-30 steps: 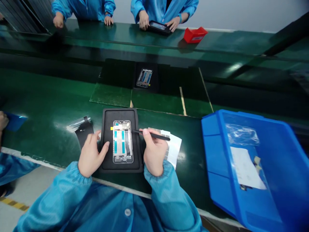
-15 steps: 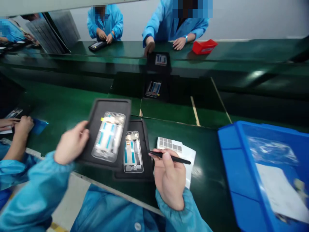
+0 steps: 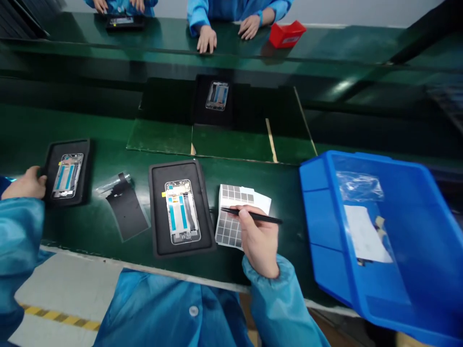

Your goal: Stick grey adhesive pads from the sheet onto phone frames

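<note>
At the far left, my left hand [image 3: 26, 184] grips the left edge of a black tray [image 3: 87, 173] that holds a phone frame [image 3: 68, 176] with blue strips. Black tweezers [image 3: 265, 218] are held in my right hand [image 3: 259, 241], their tip over a white sheet of grey squares [image 3: 229, 229]. Just left of that sheet, a second black tray [image 3: 157, 207] lies on the green table with another phone frame [image 3: 183, 212] in it. Between the two trays are a dark film piece [image 3: 128, 212] and clear plastic.
A blue bin [image 3: 325, 202] with papers and clear film stands at the right. Another black tray [image 3: 202, 113] with a phone frame sits on the raised green board ahead. Across the table are two people's hands and a red box [image 3: 287, 34].
My left hand has carried its tray to the far left and down to the table, uncovering the other tray. The person opposite has let go of the tray on the far side.
</note>
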`<action>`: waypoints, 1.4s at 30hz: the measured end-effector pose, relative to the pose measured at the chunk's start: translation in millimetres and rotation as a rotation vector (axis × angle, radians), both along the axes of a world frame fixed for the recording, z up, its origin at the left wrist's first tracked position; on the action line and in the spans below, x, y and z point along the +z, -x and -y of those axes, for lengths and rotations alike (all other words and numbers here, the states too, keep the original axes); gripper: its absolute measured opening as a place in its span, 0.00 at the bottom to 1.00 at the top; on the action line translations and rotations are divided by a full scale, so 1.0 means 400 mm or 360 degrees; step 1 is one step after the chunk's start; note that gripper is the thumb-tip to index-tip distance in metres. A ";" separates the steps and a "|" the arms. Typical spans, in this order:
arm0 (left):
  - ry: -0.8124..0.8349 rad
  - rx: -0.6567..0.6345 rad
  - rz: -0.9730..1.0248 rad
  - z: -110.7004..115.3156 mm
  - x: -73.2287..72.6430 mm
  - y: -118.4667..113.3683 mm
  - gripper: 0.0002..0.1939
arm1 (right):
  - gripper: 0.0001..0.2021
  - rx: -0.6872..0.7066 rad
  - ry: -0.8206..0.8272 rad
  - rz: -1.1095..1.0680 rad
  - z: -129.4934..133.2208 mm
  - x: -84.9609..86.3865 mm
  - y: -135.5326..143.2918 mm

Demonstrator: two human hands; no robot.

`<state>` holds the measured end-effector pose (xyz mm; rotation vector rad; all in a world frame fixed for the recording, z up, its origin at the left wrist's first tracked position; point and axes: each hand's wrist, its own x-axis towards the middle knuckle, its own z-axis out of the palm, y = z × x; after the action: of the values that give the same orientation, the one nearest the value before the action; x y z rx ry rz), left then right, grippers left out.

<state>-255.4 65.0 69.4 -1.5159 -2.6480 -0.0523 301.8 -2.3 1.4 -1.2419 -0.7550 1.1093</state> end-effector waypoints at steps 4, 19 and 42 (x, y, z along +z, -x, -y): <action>-0.0259 -0.0206 -0.0096 0.012 0.005 -0.210 0.28 | 0.08 -0.0081 -0.0019 0.0080 0.018 0.006 -0.029; -0.0352 -0.0620 0.0501 0.050 -0.001 -0.490 0.20 | 0.06 -0.0066 -0.0031 0.0178 0.018 0.039 -0.017; -0.0452 -0.0136 0.2116 0.177 -0.006 -0.401 0.18 | 0.04 0.0783 -0.0377 0.0339 -0.052 0.211 0.405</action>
<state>-94.8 -5.8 67.1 -1.8070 -3.0433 -1.9438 140.0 18.4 85.6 -1.0051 -1.3653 1.2435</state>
